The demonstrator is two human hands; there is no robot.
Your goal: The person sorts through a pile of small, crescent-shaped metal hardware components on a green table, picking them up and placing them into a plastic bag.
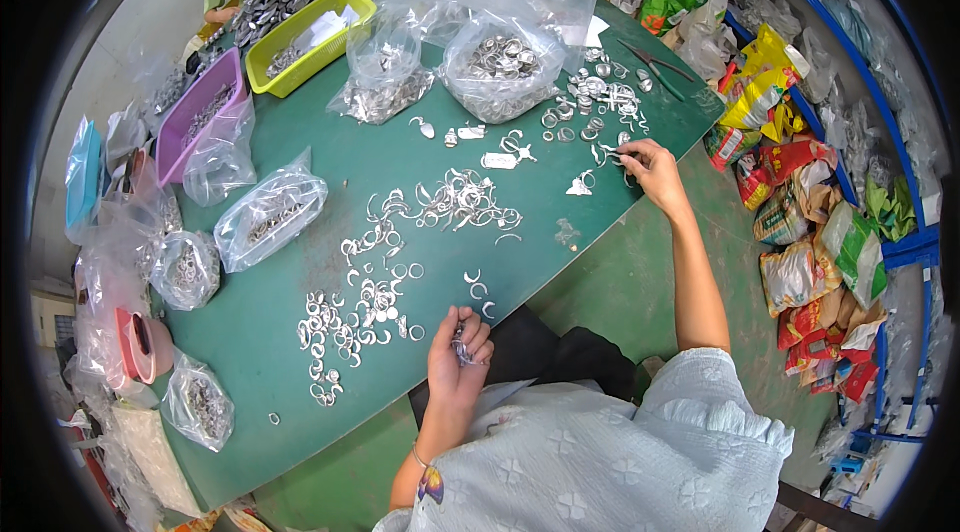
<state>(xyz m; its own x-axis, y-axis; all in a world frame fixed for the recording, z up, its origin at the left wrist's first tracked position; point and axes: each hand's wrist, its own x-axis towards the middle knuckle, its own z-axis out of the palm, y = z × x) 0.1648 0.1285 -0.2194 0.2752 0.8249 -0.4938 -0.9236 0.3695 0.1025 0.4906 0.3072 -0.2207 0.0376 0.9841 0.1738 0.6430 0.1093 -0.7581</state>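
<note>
Prob. best to pick metal pcs [465,200] singly w/ a light fingertip pinch, so none tangle. L grip [458,347]: curled round several small silvery bits [463,342], near edge of counter [540,262]. R grip [650,170]: fingertips nearly closed at a shiny piece [609,151], far right; can't tell if clasped.

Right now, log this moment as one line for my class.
left hand: curled around silvery pieces | right hand: fingertips at metal parts | green table: scattered rings
</note>
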